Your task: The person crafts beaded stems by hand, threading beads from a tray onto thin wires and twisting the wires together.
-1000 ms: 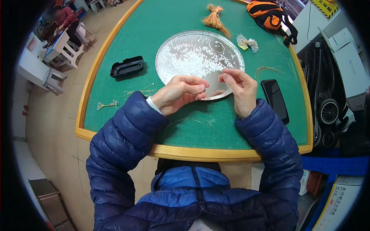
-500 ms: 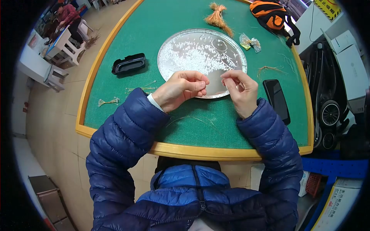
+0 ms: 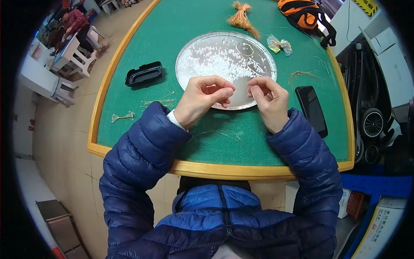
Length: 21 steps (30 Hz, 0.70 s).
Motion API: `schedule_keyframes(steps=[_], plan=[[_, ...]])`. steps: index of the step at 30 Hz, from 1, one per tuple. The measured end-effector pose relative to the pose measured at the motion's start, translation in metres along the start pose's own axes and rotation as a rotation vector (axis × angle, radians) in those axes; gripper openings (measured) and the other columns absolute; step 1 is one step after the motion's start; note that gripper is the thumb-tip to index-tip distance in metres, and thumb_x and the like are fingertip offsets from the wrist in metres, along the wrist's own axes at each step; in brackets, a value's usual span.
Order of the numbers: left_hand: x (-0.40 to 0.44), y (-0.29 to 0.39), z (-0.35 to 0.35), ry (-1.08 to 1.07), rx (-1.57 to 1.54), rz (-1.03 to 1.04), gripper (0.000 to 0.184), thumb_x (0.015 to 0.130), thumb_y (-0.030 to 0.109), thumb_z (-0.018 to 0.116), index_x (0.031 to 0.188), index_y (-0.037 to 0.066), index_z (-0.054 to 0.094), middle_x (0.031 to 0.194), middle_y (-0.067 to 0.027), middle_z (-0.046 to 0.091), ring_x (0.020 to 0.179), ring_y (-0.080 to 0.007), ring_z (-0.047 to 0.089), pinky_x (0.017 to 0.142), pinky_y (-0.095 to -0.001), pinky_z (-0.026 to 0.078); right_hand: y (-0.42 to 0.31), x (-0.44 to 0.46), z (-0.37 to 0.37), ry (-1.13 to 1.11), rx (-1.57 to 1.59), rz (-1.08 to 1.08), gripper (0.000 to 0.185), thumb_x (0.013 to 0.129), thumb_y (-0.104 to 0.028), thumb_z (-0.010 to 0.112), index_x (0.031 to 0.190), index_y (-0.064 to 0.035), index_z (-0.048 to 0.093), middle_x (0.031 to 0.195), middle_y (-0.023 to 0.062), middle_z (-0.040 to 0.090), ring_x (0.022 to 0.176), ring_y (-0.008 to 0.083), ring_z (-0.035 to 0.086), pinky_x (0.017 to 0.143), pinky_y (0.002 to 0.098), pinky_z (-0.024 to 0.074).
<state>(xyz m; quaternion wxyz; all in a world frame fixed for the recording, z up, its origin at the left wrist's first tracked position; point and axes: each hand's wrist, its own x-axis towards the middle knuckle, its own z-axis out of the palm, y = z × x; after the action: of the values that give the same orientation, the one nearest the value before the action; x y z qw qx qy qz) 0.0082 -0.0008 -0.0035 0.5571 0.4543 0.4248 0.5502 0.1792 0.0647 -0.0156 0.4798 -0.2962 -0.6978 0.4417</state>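
My left hand [image 3: 202,98] is closed in a pinch above the near rim of a round silver tray [image 3: 241,97]. Opposite it, a short gap away, my right hand [image 3: 272,102] is pinched as well. Whatever lies between the fingertips is too fine to make out. Many small white beads [image 3: 211,62] are spread over the tray, mostly its left side. A thin curved wire [image 3: 211,131] lies on the green mat below my hands. To the left are a few beaded wire stems [image 3: 159,102] and a small bundle of them [image 3: 123,116].
A black case [image 3: 144,74] sits left of the tray, a phone [image 3: 311,111] at the right. Farther back are an orange wire bundle [image 3: 242,19], a small plastic bag [image 3: 279,45] and an orange-black backpack [image 3: 304,18]. A wooden edge [image 3: 233,169] borders the table. Another person [image 3: 76,26] sits far left.
My left hand has turned slightly, its thumb and forefinger changing angle. My right hand has barely moved. The whole view has shifted a little.
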Motion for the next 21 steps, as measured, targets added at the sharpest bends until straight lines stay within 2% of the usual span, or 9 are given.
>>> schedule_keyframes(steps=[5,16,21], plan=[[0.0015,-0.0036,-0.0007,0.027,-0.017,-0.025,0.01,0.079,0.001,0.058,0.089,-0.003,0.06,0.073,-0.0072,0.057,0.062,-0.0108,0.053,0.059,-0.0187,0.046,0.001,0.0012,0.0,-0.01,0.168,0.101,0.013,0.073,0.005,0.052,0.08,-0.0019,0.061,0.071,0.0027,0.059,0.06,0.009,0.049,0.056,0.0187,0.0404],[0.0019,-0.0044,-0.0015,0.028,-0.009,-0.049,0.01,0.079,0.002,0.058,0.087,-0.002,0.06,0.072,-0.0069,0.056,0.061,-0.0117,0.052,0.057,-0.0192,0.045,-0.0017,0.0004,-0.001,-0.033,0.05,0.052,0.013,0.074,0.005,0.052,0.08,-0.0014,0.061,0.072,0.0036,0.059,0.063,0.0086,0.05,0.058,0.0176,0.0409],[0.0011,-0.0029,0.0,0.003,0.007,-0.086,0.007,0.079,0.003,0.056,0.084,-0.001,0.058,0.071,-0.0059,0.055,0.062,-0.0115,0.051,0.058,-0.019,0.042,-0.0028,0.0009,-0.0005,-0.056,0.085,0.035,0.016,0.074,0.005,0.051,0.087,-0.0009,0.059,0.074,0.0052,0.058,0.064,0.0089,0.05,0.06,0.0173,0.0407]])
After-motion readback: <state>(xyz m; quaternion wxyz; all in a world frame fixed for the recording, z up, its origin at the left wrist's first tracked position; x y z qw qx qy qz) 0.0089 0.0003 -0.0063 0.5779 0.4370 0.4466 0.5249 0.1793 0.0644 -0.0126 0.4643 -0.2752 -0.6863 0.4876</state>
